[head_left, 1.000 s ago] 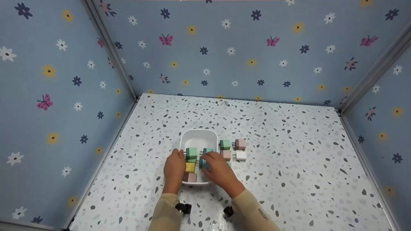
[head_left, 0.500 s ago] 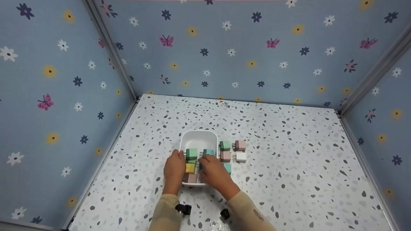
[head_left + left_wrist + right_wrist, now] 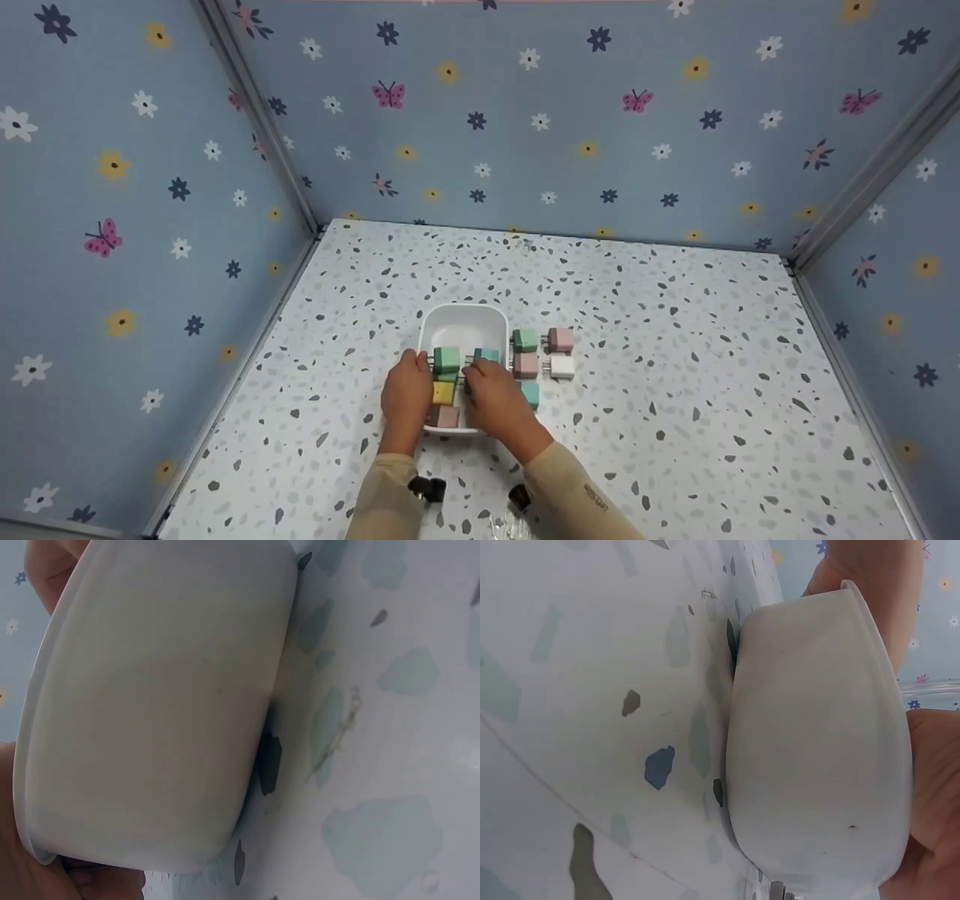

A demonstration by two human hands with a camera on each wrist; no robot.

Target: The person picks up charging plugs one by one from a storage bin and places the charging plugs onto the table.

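A white plastic tub (image 3: 465,313) holds several colored charger plugs. Along its left side stand a light green plug (image 3: 446,358), a yellow plug (image 3: 443,393) and a dusty pink plug (image 3: 448,416). My left hand (image 3: 406,394) grips the tub's left wall, its fingers outside below the rim in the left wrist view. My right hand (image 3: 499,397) reaches over the right rim, curled fingers pinching a dark teal plug that they mostly hide. Just beyond these fingers sits a teal plug (image 3: 486,354). In the right wrist view, the tub wall (image 3: 817,742) hides the fingertips.
Right of the tub lie a green plug (image 3: 525,340), a pink plug (image 3: 560,340), another pink plug (image 3: 526,365), a white plug (image 3: 562,366) and a turquoise plug (image 3: 530,394). Floral panels (image 3: 525,120) enclose the speckled table (image 3: 675,375).
My right hand has shifted slightly left and toward me, now covering the dark teal plug. The turquoise plug outside the tub has come into sight. My left hand keeps its hold.
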